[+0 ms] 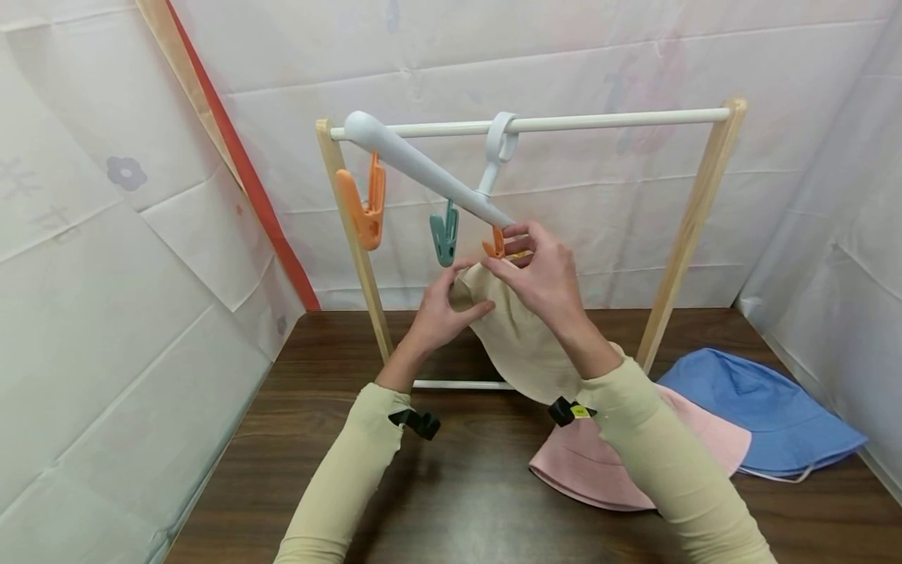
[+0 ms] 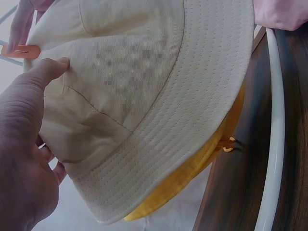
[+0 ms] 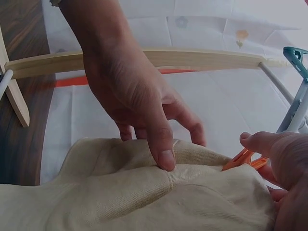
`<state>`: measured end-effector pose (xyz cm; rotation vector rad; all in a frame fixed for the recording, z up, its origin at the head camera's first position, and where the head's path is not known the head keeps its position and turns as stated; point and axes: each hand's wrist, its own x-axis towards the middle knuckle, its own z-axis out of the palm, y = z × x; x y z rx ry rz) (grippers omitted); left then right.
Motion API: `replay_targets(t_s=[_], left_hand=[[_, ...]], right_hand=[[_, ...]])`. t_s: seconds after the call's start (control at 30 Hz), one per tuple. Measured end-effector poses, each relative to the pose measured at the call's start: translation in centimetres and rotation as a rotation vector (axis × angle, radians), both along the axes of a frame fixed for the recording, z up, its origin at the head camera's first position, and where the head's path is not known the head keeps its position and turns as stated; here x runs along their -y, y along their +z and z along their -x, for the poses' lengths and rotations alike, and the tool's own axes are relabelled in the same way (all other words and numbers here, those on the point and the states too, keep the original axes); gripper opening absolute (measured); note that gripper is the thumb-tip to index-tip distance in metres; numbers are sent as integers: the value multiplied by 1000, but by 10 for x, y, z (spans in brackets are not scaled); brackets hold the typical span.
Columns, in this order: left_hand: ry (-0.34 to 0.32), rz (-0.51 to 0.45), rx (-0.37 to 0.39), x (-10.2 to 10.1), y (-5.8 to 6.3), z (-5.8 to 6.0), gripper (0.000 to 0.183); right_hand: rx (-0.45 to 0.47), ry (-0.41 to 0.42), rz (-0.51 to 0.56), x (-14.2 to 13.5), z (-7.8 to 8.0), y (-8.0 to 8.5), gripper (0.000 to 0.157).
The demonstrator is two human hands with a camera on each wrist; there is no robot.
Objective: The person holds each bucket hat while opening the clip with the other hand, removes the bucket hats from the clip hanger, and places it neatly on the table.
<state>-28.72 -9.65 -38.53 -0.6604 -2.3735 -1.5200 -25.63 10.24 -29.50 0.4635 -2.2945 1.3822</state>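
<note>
A beige bucket hat [image 1: 524, 337] hangs below the pale blue hanger [image 1: 430, 168]. My left hand [image 1: 440, 313] pinches the hat's crown, thumb on the near side and fingers behind. With its thumb and fingers, my right hand [image 1: 543, 274] grips an orange clothespin [image 1: 496, 244] at the top of the hat. In the right wrist view this clothespin [image 3: 238, 161] meets the crown fabric. Behind the beige brim, a yellow hat or lining [image 2: 180, 185] shows in the left wrist view. A green clothespin [image 1: 445, 233] and another orange clothespin [image 1: 366, 205] hang from the hanger.
The hanger hooks over the white bar [image 1: 606, 122] of a rack with wooden legs [image 1: 694, 227]. A pink bucket hat [image 1: 599, 466] and a blue bucket hat [image 1: 747, 407] lie at the right of the dark wooden table [image 1: 465, 486]. A lower white bar [image 1: 461, 385] crosses behind my arms.
</note>
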Motion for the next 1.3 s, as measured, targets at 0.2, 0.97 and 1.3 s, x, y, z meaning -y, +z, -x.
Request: replay_targets(t_s=[0.2, 0.97, 1.3], left_hand=[[-3, 5, 13, -1, -1, 0, 69], [-13, -41, 41, -2, -2, -2, 64], [-12, -85, 32, -4, -2, -2, 60]], right_hand=[[-24, -42, -30, 3, 1, 0, 46], [-63, -72, -35, 6, 2, 0, 42], [-77, -62, -34, 7, 3, 0, 39]])
